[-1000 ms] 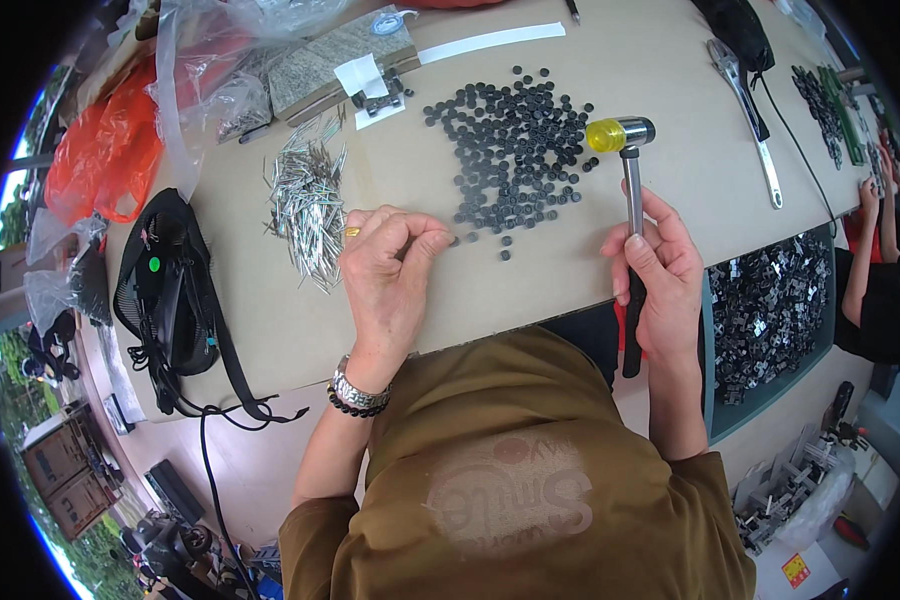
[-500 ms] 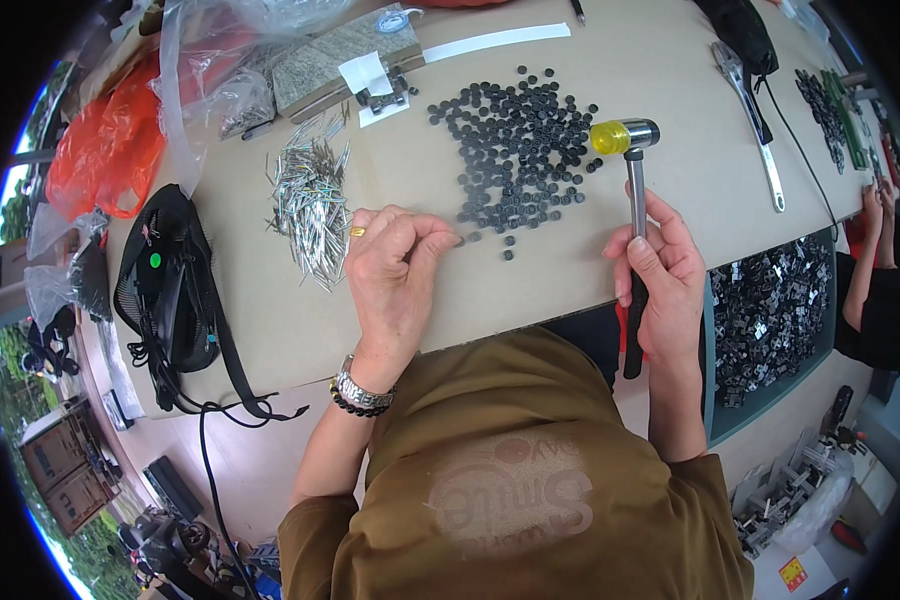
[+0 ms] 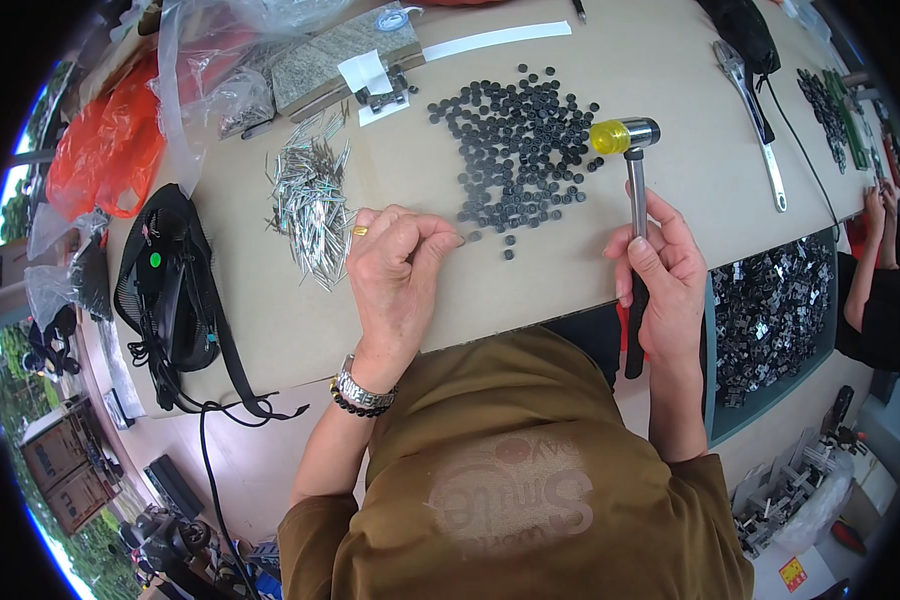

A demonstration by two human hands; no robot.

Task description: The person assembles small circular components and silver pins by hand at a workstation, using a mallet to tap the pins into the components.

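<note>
My right hand [image 3: 667, 275] grips a small mallet [image 3: 638, 215] by its black handle, its yellow-and-metal head [image 3: 625, 135] pointing up and away from me. My left hand [image 3: 400, 260] rests at the table, thumb and forefinger pinched together. Something small and dark shows at those fingertips, too little of it to name. Just beyond the pinch lie many small round black caps [image 3: 525, 140], spread over the table, a few strays nearest me. Left of that hand is a heap of thin silvery metal pins [image 3: 312, 195].
A stone block [image 3: 350, 60] and white paper pieces lie at the back, near plastic bags [image 3: 105, 150]. A black mesh bag with cables [image 3: 175, 290] sits left. To the right are an adjustable wrench [image 3: 760, 140], a bin of metal parts [image 3: 775, 310] and another person's arm [image 3: 863, 260].
</note>
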